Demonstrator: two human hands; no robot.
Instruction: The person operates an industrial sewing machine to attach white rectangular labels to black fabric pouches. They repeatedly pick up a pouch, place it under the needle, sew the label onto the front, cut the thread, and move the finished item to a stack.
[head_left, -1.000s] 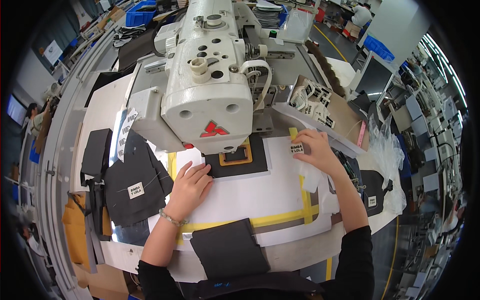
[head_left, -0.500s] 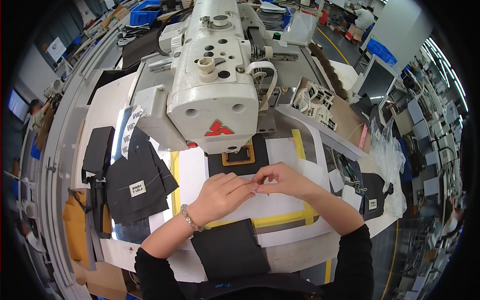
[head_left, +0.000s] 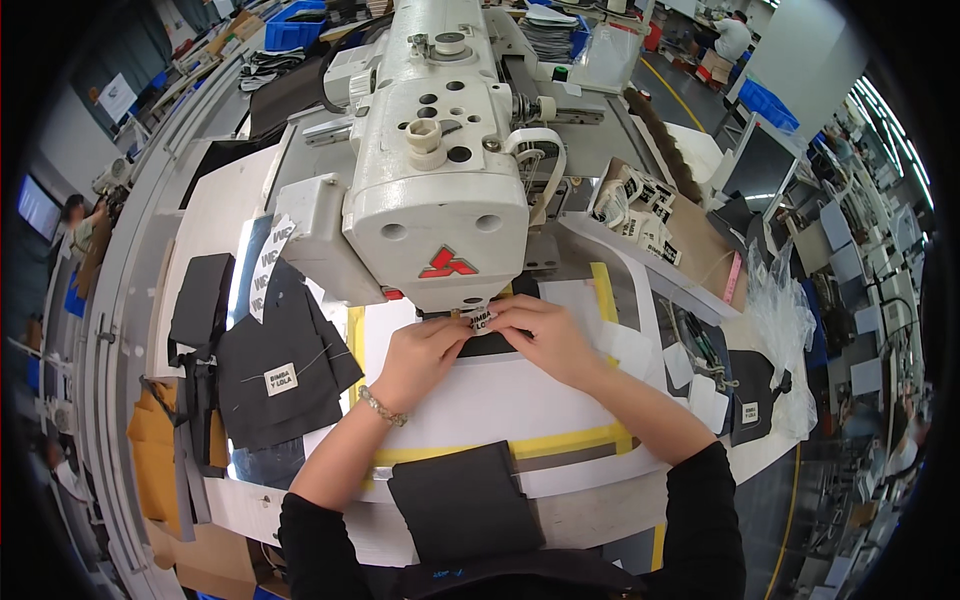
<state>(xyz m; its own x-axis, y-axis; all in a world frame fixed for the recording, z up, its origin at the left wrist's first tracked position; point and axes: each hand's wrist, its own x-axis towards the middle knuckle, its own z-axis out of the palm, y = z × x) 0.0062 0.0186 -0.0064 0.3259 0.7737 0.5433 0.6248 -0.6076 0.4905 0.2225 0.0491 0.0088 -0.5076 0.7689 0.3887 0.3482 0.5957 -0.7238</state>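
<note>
My left hand (head_left: pixel 425 355) and my right hand (head_left: pixel 540 335) meet under the head of a white industrial sewing machine (head_left: pixel 430 215), fingertips pinching a small white label (head_left: pixel 478 320) with dark lettering between them. The label is over a black fabric piece (head_left: pixel 485 344), just below the needle area; a yellow frame there is mostly covered by fingers and label. The black piece lies on white paper (head_left: pixel 470 395) edged with yellow tape (head_left: pixel 520 440). A stack of dark fabric pieces (head_left: pixel 465 500) rests at the near edge, between my forearms.
Dark cut pieces (head_left: pixel 270 340) lie left, beside mustard material (head_left: pixel 150 450). At right are a cardboard box of labels (head_left: pixel 685 250), tools (head_left: pixel 690 330), a plastic bag (head_left: pixel 775 330) and a monitor (head_left: pixel 760 165). Co-workers (head_left: pixel 730 40) (head_left: pixel 75 225) are in the background.
My right hand has brought the label from the right side to the centre. My left hand has left the paper to meet it, and both have moved up under the machine head.
</note>
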